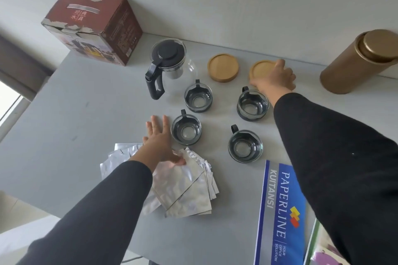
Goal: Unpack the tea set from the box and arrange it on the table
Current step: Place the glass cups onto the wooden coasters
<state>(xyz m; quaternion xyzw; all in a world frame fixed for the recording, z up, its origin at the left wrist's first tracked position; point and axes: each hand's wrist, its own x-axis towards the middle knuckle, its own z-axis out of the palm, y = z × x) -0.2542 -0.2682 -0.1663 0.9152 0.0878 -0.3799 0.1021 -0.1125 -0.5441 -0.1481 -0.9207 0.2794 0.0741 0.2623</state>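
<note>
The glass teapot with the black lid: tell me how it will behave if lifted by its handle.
The glass teapot looks empty, so probably light. Its clear wall is likely fragile. The black lid merely sits on top, so it may slip if tilted.

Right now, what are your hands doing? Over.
Right hand gripping round wooden coaster. Left hand flat over silver foil packets. Four glass cups out. Nothing blocking.

Tea set laid out on the grey table [86, 114]

The right hand [274, 78] holds a wooden coaster [259, 70]; the left hand [160, 137] lies flat over the foil packets [185, 191]. Four glass cups [198, 98] stand near the teapot [169, 66] and box [92, 26].
</note>
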